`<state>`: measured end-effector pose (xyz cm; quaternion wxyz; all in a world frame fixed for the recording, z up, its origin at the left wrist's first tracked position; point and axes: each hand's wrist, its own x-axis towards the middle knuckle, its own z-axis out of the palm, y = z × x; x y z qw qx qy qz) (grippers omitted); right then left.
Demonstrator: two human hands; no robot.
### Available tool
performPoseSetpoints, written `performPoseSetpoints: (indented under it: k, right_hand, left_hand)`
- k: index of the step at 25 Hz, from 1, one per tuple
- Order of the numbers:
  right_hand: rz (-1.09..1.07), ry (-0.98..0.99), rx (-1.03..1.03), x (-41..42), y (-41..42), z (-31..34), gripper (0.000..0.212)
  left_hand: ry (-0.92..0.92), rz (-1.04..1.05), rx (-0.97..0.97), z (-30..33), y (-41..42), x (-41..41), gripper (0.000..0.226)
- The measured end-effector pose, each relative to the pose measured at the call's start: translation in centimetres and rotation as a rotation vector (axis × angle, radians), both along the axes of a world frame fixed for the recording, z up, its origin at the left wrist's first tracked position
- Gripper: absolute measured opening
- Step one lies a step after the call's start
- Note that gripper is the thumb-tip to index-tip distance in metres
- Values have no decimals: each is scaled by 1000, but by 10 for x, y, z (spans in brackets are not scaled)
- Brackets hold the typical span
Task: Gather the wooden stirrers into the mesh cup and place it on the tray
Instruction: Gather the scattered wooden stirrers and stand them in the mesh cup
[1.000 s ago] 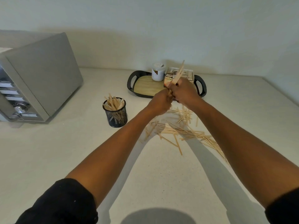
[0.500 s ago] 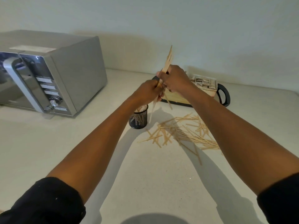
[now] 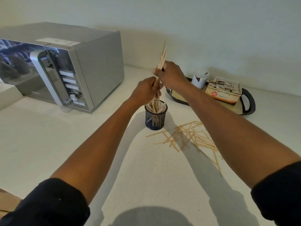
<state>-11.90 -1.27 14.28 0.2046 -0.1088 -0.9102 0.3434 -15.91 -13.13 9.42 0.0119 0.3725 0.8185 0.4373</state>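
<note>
**Both hands hold a bundle of stirrers upright over the mesh cup**

The left hand (image 3: 146, 92) and the right hand (image 3: 171, 75) meet above the black mesh cup (image 3: 156, 119), which stands upright on the pale table (image 3: 48, 152). Each hand's grip is curled around one shared bundle of wooden stirrers (image 3: 162, 57): the right hand clasps it higher up, the left hand lower down, just beneath and to the left of the right. The bundle stands nearly vertical, its upper ends fanning out above the right hand, its lower ends reaching down into the mouth of the cup among the stirrers already standing there.

The cup sits in front of the tray, apart from it, and near the left edge of the loose stirrers (image 3: 189, 136), which lie scattered flat on the table to its right, crossing one another. Part of that scatter runs under the right forearm.

The black-handled tray (image 3: 248, 101) lies farther back on the right, close to the wall. On it stand a small white jar (image 3: 200, 79) and, just beside that, an open box of sachets (image 3: 223, 92); the tray's wooden-looking floor shows in front of them, partly hidden by the right arm.

A silver microwave (image 3: 78, 69) stands at the left, door closed, well apart from the cup. Both arms wear dark sleeves (image 3: 48, 204) pushed up past the forearm.
</note>
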Motion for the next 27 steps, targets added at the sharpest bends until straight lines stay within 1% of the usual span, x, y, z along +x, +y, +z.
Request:
performPoseSetpoints:
  k: [2, 6, 7, 9, 12, 14, 16, 18, 20, 23, 27]
  right_hand:
    - [-2, -41, 31, 0, 0, -19, 28]
    - [13, -79, 0, 3, 2, -40, 23]
    - [12, -84, -12, 4, 3, -42, 23]
    - [6, -99, -20, 5, 5, -46, 25]
    - [4, -140, 2, 9, 9, -48, 31]
    - [16, -192, 66, 11, 10, -49, 33]
    - [52, -257, 159, 13, 9, -53, 32]
    - [83, -298, 226, 15, 7, -56, 34]
    - [81, -291, 216, 17, 8, -57, 35]
    - [47, -226, 140, 21, 13, -53, 22]
    - [53, -225, 125, 28, 13, -59, 14]
  left_hand:
    - [29, 16, -109, -12, -1, -1, 25]
    - [132, 61, -246, -24, -4, -6, 31]
    - [156, 59, -272, -24, -4, -6, 30]
    - [173, 43, -307, -22, -4, -7, 22]
    - [162, 49, -313, -19, -6, -7, 18]
    - [140, 60, -283, -17, -11, -9, 17]
    - [113, 67, -226, -15, -16, -10, 24]
    - [105, 61, -210, -12, -20, -10, 33]
    - [84, 57, -206, -14, -22, -9, 36]
    - [67, 74, -184, -21, -24, -10, 36]
    - [80, 113, -108, -28, -28, -8, 50]
